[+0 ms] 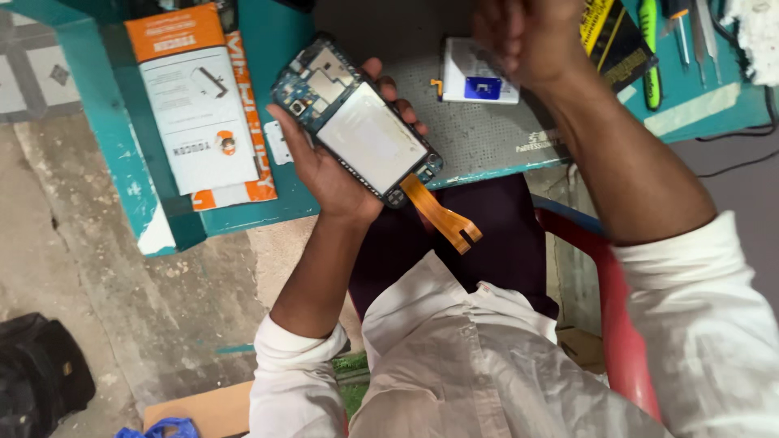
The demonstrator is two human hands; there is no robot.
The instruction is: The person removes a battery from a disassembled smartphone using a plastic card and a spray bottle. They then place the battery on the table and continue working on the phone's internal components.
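1. Left hand (329,166) cradles opened black smartphone (357,122), circuit side up, above teal table (276,40) edge – orange flex ribbon (442,215) dangles free
2. Right hand (527,36) blurred – grip unclear

Opened phone (357,122): blue board, pale grey-white battery face, orange flex ribbon (442,215). Workbench (276,49) teal, chipped white at the corner. Mat (487,134) grey with fine dots. Box (199,101) orange and white. Chair (621,324) red. Shirt sleeves (714,324) white. Tool (649,49) at the top looks lime green.
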